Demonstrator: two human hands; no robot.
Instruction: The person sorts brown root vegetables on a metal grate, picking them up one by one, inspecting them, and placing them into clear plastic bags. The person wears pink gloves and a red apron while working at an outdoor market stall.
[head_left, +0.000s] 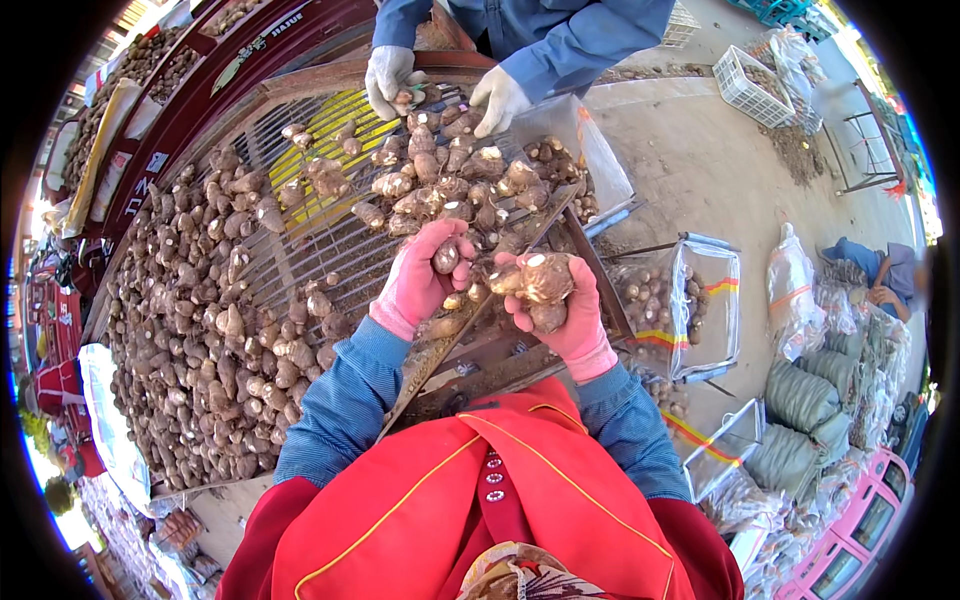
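Observation:
My left hand (424, 274), in a pink glove, is closed around a small brown taro corm (445, 257). In my right hand (566, 319), also pink-gloved, is a clump of taro corms (546, 283), a large round one with smaller ones attached or pressed against it. Both hands are above the near edge of a slatted metal sorting table (330, 247). Loose taro corms (427, 191) lie on the slats just beyond my hands, and a large heap of taro (202, 337) covers the table's left side.
Across the table, a co-worker's white-gloved hands (499, 97) touch the taro. Clear plastic bags on frames (709, 307) hold taro at the right. Farther right are a white plastic crate (757, 90) and green bundles (802, 394). A dark red truck bed (202, 97) borders the far left.

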